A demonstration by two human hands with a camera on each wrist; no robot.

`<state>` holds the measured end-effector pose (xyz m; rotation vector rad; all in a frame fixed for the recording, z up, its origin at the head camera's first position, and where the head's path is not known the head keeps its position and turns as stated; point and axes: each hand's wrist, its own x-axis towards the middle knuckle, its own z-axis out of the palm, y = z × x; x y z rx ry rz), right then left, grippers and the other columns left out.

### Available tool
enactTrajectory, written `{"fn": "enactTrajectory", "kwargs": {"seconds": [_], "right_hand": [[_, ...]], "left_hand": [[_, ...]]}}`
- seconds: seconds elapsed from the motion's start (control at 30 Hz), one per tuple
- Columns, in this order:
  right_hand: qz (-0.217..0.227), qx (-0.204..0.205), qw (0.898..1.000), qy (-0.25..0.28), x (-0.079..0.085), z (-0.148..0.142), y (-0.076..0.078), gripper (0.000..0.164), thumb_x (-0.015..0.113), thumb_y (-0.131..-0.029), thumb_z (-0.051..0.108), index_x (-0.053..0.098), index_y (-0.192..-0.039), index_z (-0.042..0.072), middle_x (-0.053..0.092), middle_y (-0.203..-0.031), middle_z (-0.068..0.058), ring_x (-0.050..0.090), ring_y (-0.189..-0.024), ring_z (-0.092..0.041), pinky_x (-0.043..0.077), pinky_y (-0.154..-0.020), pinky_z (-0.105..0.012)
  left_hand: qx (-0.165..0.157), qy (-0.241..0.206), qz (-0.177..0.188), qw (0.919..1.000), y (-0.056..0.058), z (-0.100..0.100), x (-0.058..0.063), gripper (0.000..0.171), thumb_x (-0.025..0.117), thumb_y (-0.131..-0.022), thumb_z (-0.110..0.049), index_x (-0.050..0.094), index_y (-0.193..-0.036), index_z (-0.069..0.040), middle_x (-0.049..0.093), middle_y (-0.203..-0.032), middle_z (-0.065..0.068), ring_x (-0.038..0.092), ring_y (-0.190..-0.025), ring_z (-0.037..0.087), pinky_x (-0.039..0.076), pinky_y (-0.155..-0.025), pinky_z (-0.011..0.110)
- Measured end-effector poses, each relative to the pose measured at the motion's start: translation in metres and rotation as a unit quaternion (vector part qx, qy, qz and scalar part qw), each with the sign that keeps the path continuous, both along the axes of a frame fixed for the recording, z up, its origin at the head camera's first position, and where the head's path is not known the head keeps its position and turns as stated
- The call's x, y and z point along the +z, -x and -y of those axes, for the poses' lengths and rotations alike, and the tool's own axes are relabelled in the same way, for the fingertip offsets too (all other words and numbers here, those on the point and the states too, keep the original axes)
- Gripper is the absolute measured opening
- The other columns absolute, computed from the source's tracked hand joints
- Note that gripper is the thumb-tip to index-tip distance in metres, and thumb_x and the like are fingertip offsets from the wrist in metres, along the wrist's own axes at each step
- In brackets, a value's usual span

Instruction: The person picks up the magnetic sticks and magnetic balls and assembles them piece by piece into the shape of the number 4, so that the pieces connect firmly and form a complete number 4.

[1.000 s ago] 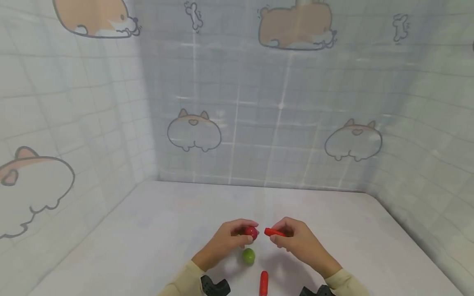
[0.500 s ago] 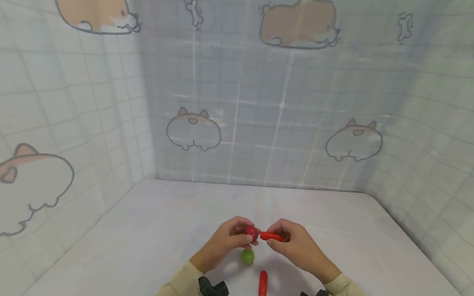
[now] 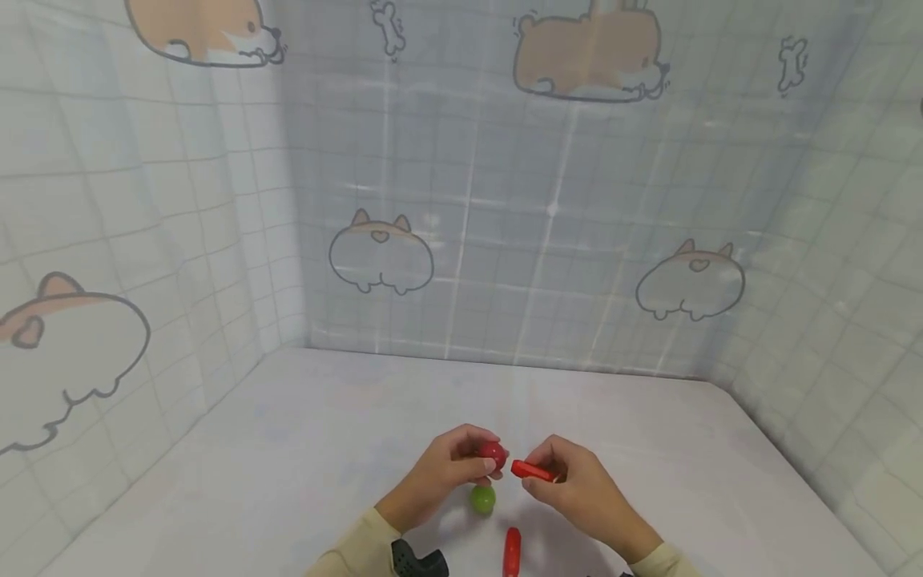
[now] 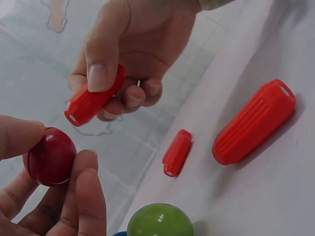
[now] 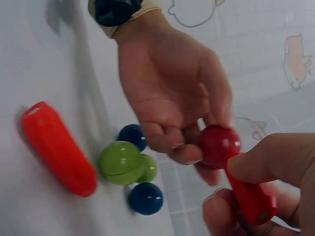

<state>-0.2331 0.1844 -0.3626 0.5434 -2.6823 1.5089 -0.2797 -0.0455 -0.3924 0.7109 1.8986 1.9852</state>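
My left hand (image 3: pixel 450 461) holds a glossy dark red ball (image 4: pixel 53 156) between thumb and fingers, a seam running round it. Close on its right, my right hand (image 3: pixel 580 481) pinches a short, ridged red rod (image 4: pixel 91 103) with a small shiny disc in its end. In the left wrist view a gap separates rod and ball; in the right wrist view they overlap. Below the hands, a green ball (image 3: pixel 483 499) rests on the table, and another red rod (image 3: pixel 512 551) lies nearer the body.
Two red rods, one near (image 4: pixel 254 123) and one farther off (image 4: pixel 177 153), lie on the white table (image 3: pixel 324 481). Blue balls (image 5: pixel 145 198) sit beside the green ones (image 5: pixel 121 162) in the right wrist view. A curtain (image 3: pixel 461 160) with dog drawings stands behind.
The right hand has brought the red rod leftward toward the red ball, then moved slightly down and right, tilting the rod. The left hand has shifted little, still holding the ball.
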Motion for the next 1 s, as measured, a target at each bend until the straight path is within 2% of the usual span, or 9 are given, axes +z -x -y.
{"fn": "enactTrajectory", "kwargs": {"seconds": [0.4,0.73,1.0], "right_hand": [[0.021,-0.016,0.998,0.053,-0.02,0.009,-0.007,0.023,0.075,-0.084,0.023,0.061,-0.098,0.011,0.067,-0.084,-0.001,0.062,-0.073,-0.02,0.053,-0.066,-0.03],[0.03,-0.009,0.997,0.076,-0.024,0.014,-0.011,0.023,0.075,-0.086,0.021,0.062,-0.1,0.009,0.068,-0.095,-0.009,0.063,-0.075,-0.021,0.054,-0.068,-0.03],[0.02,0.002,0.996,0.084,-0.024,0.019,-0.011,0.023,0.074,-0.087,0.022,0.061,-0.1,0.008,0.068,-0.096,-0.013,0.064,-0.074,-0.02,0.054,-0.068,-0.03]], "left_hand": [[-0.007,0.01,-0.016,0.9998,-0.005,0.001,-0.003,0.032,0.064,-0.093,-0.021,0.06,-0.122,-0.007,0.065,-0.108,0.011,0.066,-0.093,0.027,0.054,-0.08,0.037],[0.007,0.003,-0.013,0.9999,-0.005,0.007,-0.008,0.033,0.065,-0.094,-0.021,0.059,-0.123,-0.007,0.065,-0.107,0.011,0.066,-0.093,0.028,0.055,-0.08,0.036],[0.003,0.019,-0.028,0.9994,-0.006,0.01,-0.007,0.031,0.064,-0.095,-0.022,0.06,-0.123,-0.009,0.065,-0.107,0.008,0.066,-0.093,0.027,0.054,-0.078,0.032]]}}
